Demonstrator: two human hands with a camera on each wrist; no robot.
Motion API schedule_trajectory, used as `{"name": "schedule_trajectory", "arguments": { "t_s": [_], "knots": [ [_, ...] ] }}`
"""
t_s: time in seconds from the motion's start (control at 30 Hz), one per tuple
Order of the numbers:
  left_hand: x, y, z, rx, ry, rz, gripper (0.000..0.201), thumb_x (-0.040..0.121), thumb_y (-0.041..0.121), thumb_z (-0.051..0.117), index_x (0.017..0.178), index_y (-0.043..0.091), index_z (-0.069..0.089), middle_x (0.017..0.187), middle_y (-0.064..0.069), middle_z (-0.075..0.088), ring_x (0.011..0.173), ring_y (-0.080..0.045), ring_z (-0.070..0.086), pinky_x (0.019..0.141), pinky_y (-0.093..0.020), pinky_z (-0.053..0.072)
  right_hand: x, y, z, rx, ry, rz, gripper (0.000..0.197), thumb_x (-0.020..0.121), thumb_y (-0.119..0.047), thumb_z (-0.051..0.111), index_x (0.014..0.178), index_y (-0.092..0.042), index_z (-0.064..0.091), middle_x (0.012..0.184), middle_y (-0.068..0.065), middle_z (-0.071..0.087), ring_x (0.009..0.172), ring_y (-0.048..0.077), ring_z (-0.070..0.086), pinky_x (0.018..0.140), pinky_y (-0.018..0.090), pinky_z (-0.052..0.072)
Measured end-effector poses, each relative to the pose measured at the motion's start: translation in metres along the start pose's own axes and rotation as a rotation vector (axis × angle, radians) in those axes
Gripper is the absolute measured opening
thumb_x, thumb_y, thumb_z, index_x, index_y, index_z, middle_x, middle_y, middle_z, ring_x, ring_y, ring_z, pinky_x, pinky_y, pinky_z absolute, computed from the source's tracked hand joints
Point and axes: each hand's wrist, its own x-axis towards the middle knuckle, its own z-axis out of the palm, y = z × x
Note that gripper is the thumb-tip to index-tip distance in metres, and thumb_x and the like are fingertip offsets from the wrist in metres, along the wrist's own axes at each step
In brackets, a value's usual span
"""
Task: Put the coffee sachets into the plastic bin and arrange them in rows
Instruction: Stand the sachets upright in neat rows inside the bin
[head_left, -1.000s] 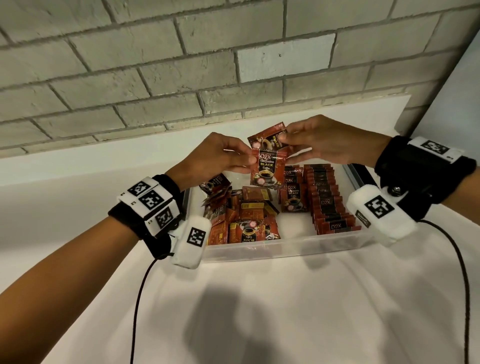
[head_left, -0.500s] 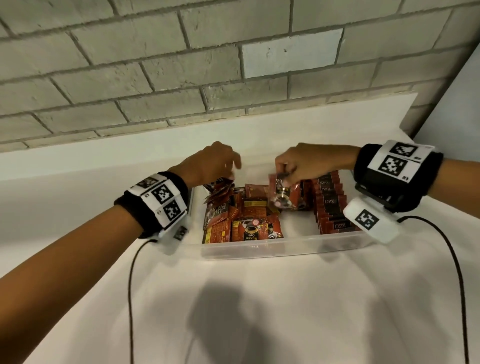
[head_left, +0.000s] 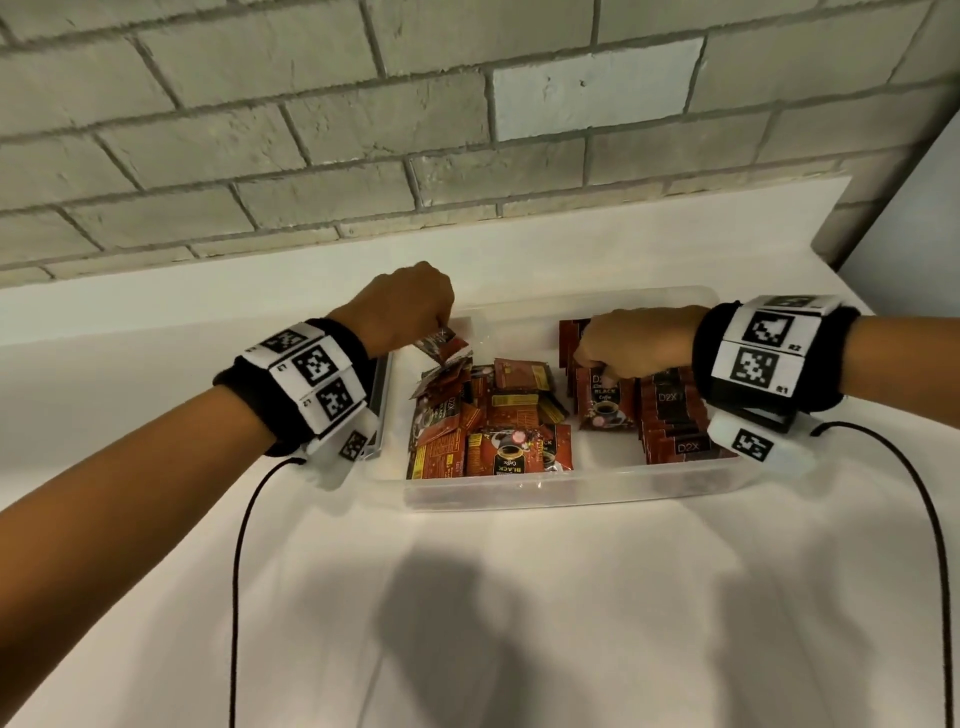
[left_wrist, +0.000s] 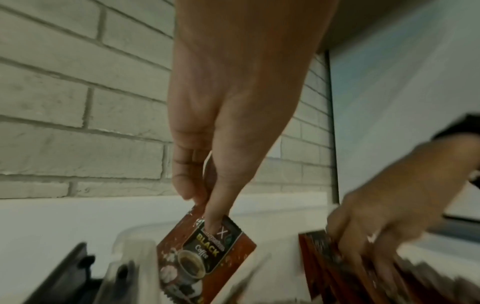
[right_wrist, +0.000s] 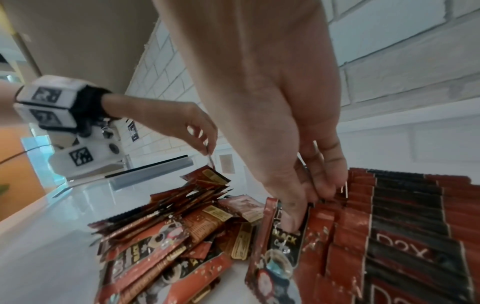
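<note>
A clear plastic bin (head_left: 519, 493) on the white counter holds red-and-black coffee sachets. A loose pile (head_left: 483, 421) fills its left part; upright rows (head_left: 670, 421) stand at its right. My left hand (head_left: 405, 306) pinches one sachet (left_wrist: 205, 253) by its top edge above the pile's far left. My right hand (head_left: 634, 343) holds an upright sachet (head_left: 605, 405) between thumb and fingers at the front of the middle row (right_wrist: 337, 226). In the right wrist view the thumb (right_wrist: 291, 216) presses on that sachet's (right_wrist: 278, 257) face.
A grey brick wall (head_left: 363, 130) rises behind the counter. The bin's lid (head_left: 382, 395) lies flat just left of the bin under my left wrist. Black cables (head_left: 239, 571) trail from both wrist cameras over the white counter (head_left: 519, 623) in front.
Both hands came down from above the bin, where they held sachets together. The right hand carried its sachet down to the middle row; the left moved left and picked a sachet from the pile.
</note>
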Motion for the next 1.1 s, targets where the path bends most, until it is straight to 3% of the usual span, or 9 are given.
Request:
{"name": "schedule_trajectory", "arguments": {
  "t_s": [0.17, 0.3, 0.43, 0.53, 0.67, 0.8, 0.87, 0.97, 1.1],
  "knots": [
    [-0.013, -0.014, -0.023, -0.309, 0.085, -0.017, 0.012, 0.083, 0.009, 0.068, 0.095, 0.008, 0.072, 0.089, -0.007, 0.064, 0.072, -0.017, 0.056, 0.066, -0.025, 0.043, 0.001, -0.008, 0.004, -0.033, 0.039, 0.023, 0.027, 0.093, -0.016, 0.055, 0.116, -0.004, 0.049, 0.078, -0.003, 0.042, 0.067, 0.013, 0.046, 0.048, 0.018, 0.028],
    [-0.024, -0.017, -0.034, -0.482, 0.051, 0.008, 0.009, 0.079, 0.007, 0.073, 0.087, 0.008, 0.073, 0.066, 0.001, 0.066, 0.049, -0.003, 0.057, 0.053, -0.009, 0.044, -0.007, -0.007, -0.012, 0.114, 0.099, 0.049, 0.03, 0.089, -0.027, 0.062, 0.104, -0.011, 0.041, 0.075, -0.004, 0.039, 0.06, 0.008, 0.04, 0.05, 0.019, 0.032],
    [-0.032, -0.012, -0.036, -0.582, 0.013, 0.049, 0.007, 0.079, 0.01, 0.074, 0.085, 0.013, 0.073, 0.064, 0.007, 0.067, 0.051, 0.001, 0.058, 0.055, -0.007, 0.043, -0.012, -0.014, -0.045, 0.697, 0.13, -0.074, 0.055, 0.078, -0.053, 0.064, 0.118, -0.019, 0.048, 0.103, -0.004, 0.063, 0.086, 0.009, 0.062, 0.072, 0.02, 0.048],
    [-0.034, -0.001, -0.035, -0.64, -0.013, 0.072, 0.008, 0.078, 0.012, 0.075, 0.086, 0.013, 0.073, 0.06, 0.011, 0.066, 0.054, 0.0, 0.06, 0.056, -0.005, 0.042, -0.006, -0.034, -0.055, 1.147, 0.119, -0.225, 0.039, 0.082, -0.031, 0.068, 0.114, -0.015, 0.054, 0.101, 0.002, 0.071, 0.084, 0.008, 0.069, 0.07, 0.017, 0.054],
    [-0.03, 0.005, -0.02, -0.521, -0.084, 0.033, 0.024, 0.075, 0.016, 0.078, 0.097, 0.01, 0.07, 0.082, 0.002, 0.069, 0.069, -0.007, 0.065, 0.066, -0.017, 0.049, 0.0, -0.037, -0.051, 1.016, 0.183, -0.181, 0.016, 0.087, -0.008, 0.065, 0.101, -0.005, 0.059, 0.089, 0.009, 0.071, 0.077, 0.018, 0.069, 0.074, 0.025, 0.057],
    [-0.027, 0.013, 0.005, -0.307, -0.233, 0.13, 0.031, 0.077, 0.009, 0.075, 0.106, 0.013, 0.069, 0.105, -0.001, 0.055, 0.082, -0.01, 0.051, 0.068, -0.021, 0.044, -0.005, -0.019, -0.043, 0.946, 0.195, -0.025, 0.021, 0.087, -0.004, 0.063, 0.104, -0.009, 0.054, 0.086, 0.012, 0.07, 0.07, 0.018, 0.066, 0.064, 0.022, 0.054],
    [-0.023, 0.018, 0.015, -0.231, -0.321, 0.184, 0.029, 0.077, 0.007, 0.074, 0.104, 0.016, 0.069, 0.104, 0.0, 0.047, 0.091, -0.013, 0.047, 0.074, -0.027, 0.046, -0.008, -0.012, -0.038, 0.969, 0.195, -0.014, 0.028, 0.087, -0.003, 0.063, 0.108, -0.014, 0.049, 0.089, 0.014, 0.07, 0.07, 0.019, 0.064, 0.068, 0.027, 0.052],
    [-0.017, 0.02, 0.023, -0.221, -0.344, 0.196, 0.02, 0.074, 0.009, 0.076, 0.092, 0.016, 0.069, 0.096, 0.003, 0.042, 0.092, -0.015, 0.047, 0.074, -0.029, 0.047, -0.014, -0.01, -0.032, 0.853, 0.239, -0.016, 0.015, 0.088, -0.006, 0.06, 0.097, -0.018, 0.059, 0.087, 0.008, 0.07, 0.064, 0.011, 0.064, 0.06, 0.015, 0.048],
    [-0.011, 0.016, 0.012, -0.34, -0.248, 0.201, 0.01, 0.073, 0.011, 0.078, 0.081, 0.009, 0.073, 0.088, -0.003, 0.065, 0.083, -0.011, 0.059, 0.075, -0.026, 0.047, -0.015, -0.019, -0.032, 0.755, 0.305, -0.047, 0.01, 0.088, -0.019, 0.061, 0.092, -0.013, 0.068, 0.075, -0.007, 0.07, 0.061, 0.001, 0.064, 0.058, 0.011, 0.046]
  ]
}}
